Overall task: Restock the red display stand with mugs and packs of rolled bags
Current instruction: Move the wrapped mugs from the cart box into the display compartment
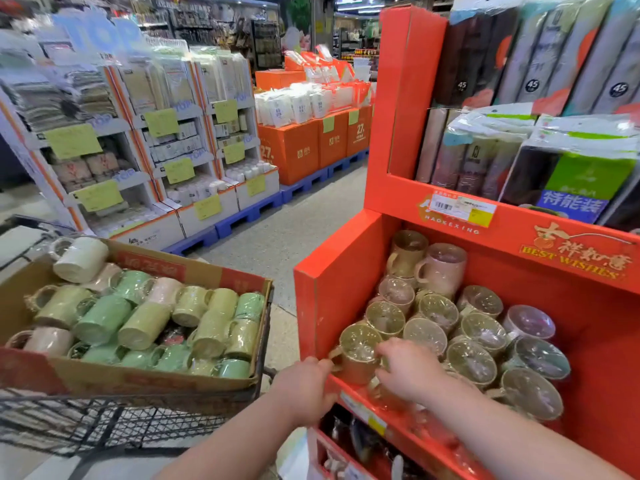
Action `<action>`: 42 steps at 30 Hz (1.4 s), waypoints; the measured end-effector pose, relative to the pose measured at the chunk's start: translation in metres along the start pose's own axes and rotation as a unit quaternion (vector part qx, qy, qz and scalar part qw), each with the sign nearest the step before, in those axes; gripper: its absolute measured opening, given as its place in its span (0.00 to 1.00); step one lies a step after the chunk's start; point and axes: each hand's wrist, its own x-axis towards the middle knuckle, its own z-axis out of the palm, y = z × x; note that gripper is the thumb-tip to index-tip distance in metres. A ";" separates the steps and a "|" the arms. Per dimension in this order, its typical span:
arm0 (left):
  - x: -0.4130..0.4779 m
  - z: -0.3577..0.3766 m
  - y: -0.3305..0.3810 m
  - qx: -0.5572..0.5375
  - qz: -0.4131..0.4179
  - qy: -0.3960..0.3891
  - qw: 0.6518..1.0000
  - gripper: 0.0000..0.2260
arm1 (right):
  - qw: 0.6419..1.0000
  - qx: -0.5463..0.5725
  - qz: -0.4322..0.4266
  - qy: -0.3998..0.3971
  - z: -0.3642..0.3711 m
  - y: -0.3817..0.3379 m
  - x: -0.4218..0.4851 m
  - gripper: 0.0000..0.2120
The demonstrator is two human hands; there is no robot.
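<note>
The red display stand (346,282) fills the right side. Its middle shelf holds several film-wrapped mugs (481,341) standing upright, yellow and pink. Packs of rolled bags (540,64) stand on the shelf above. At the shelf's front left corner stands a yellow mug (358,351). My left hand (304,389) curls at its handle, over the shelf's front lip. My right hand (410,372) presses on the mug's right side, fingers bent down, and hides part of a lower mug. A cardboard box (207,382) of green, yellow, pink and white mugs (145,323) sits on the left.
The box rests on a wire cart (104,424) close to the stand's left wall. An aisle of grey floor (284,237) runs ahead between white shelving (138,150) on blue pallets and orange cartons (291,150). The stand's lowest shelf (356,445) holds dark goods.
</note>
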 end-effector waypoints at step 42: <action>-0.156 -0.003 -0.332 -0.079 -0.193 0.021 0.978 0.23 | 0.986 0.030 -0.112 -0.121 0.067 -0.344 0.114 0.09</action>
